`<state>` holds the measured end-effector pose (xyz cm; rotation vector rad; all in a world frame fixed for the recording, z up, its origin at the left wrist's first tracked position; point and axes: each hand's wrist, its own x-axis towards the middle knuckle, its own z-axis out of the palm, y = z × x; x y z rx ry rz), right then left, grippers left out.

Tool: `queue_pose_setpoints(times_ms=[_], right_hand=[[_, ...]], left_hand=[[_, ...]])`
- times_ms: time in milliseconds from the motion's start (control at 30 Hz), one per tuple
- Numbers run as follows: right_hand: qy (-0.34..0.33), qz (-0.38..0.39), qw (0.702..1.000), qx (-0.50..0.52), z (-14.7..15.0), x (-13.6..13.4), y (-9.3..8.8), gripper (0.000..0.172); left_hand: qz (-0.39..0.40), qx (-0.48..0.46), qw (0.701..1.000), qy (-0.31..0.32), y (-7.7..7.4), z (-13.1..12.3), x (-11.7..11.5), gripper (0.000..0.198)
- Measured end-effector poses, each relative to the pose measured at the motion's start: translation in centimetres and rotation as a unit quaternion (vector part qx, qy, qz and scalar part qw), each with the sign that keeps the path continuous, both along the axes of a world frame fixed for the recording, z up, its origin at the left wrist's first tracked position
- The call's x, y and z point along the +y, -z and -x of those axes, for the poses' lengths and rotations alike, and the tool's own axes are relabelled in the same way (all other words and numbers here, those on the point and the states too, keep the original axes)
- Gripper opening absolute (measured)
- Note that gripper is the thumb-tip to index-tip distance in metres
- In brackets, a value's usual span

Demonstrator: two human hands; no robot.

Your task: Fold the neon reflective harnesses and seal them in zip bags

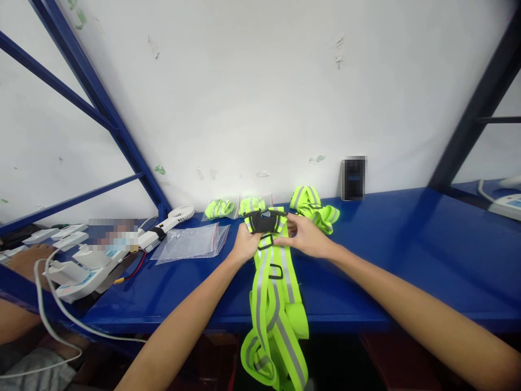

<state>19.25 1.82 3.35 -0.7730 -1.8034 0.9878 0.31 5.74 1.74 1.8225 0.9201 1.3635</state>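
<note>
- My L hand (244, 243) grips the upper end of the yellow-green straps (293, 353), bunched by the black buckle (264, 222); fingertips hidden behind it.
- My R hand (307, 234): thumb against the strap front, fingers curled behind the R side; can't tell how hard it's pinching.
- Straps' pos: top end btwn my hands, rest running down twd me & over the front edge of the blue table (391, 260), w/ loops hanging below.
- Best, imo: L steady as anchor, R to flatten & line up the bands, grey stripes out.
- Watch the upper slider (266, 241) & lower slider (275, 271); either could snag or twist a band, so sq. them up 1st.
- Hanging loops prob. drag; gather gently, no yanking.
- Clear bags (189, 241) lie L of my hands; mind elbow clearance.
</note>
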Motion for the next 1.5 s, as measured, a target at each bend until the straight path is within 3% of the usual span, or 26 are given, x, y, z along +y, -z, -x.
queue_pose_setpoints(times_ms=[100, 367, 500, 700, 933, 1100, 1233, 1400, 1500], right_hand=[[0.001, 0.042, 0.999, 0.021, 0.3, 0.0, -0.1, 0.050], [0.057, 0.029, 0.997, 0.038, 0.2, 0.4, -0.4, 0.032], [0.095, 0.056, 0.990, 0.091, 0.4, 0.6, 0.4, 0.037], [-0.001, 0.192, 0.948, 0.255, 1.5, 0.3, 0.5, 0.031], [-0.001, 0.234, 0.929, 0.287, 1.8, -0.3, -0.3, 0.029], [0.009, 0.206, 0.933, 0.296, 1.6, 0.0, 0.0, 0.031], [0.073, 0.129, 0.952, 0.267, 1.4, 0.4, 0.4, 0.031], [0.172, -0.001, 0.971, 0.166, 1.1, 0.7, 0.8, 0.042], [0.193, -0.042, 0.972, 0.125, 1.1, 0.8, 0.9, 0.043]], left_hand=[[-0.020, 0.021, 1.000, 0.002, -0.1, 0.0, -0.1, 0.020], [0.011, 0.008, 1.000, 0.026, -0.2, -0.4, -1.0, 0.027], [0.022, -0.014, 0.999, 0.042, -0.4, -0.6, -1.3, 0.028], [0.032, -0.025, 0.997, 0.061, -0.8, -0.7, -1.7, 0.027], [0.068, -0.042, 0.994, 0.080, -0.4, -0.5, -1.5, 0.031], [0.128, -0.096, 0.984, 0.080, 0.1, -0.7, -1.2, 0.030], [0.189, -0.112, 0.970, 0.105, 0.2, -0.8, -1.5, 0.039], [0.177, -0.084, 0.976, 0.096, 0.3, -0.8, -1.4, 0.043], [0.165, -0.076, 0.979, 0.092, 0.5, -0.7, -1.3, 0.042]])
